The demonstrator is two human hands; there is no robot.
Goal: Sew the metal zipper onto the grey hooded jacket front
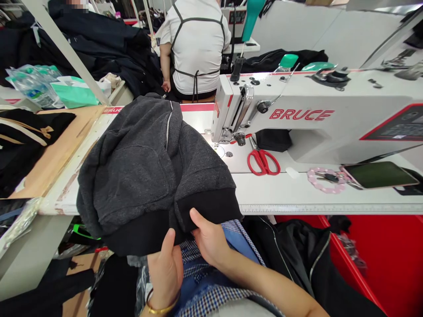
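Observation:
A dark grey jacket with a metal zip and a black ribbed hem band lies over the front edge of the sewing table. My left hand grips the hem band from below, thumb on top and fingers under the cloth. To its right, my right hand pinches the same band, its thumb lying on the black rib. Both hands are closed on the jacket, close together. The white sewing machine stands just beyond it, with its needle area right of the cloth.
Red-handled scissors, a pink bead ring and a phone lie on the machine bed. A red bin and black garments are at lower right. A co-worker sits ahead, back turned. Bottles stand left.

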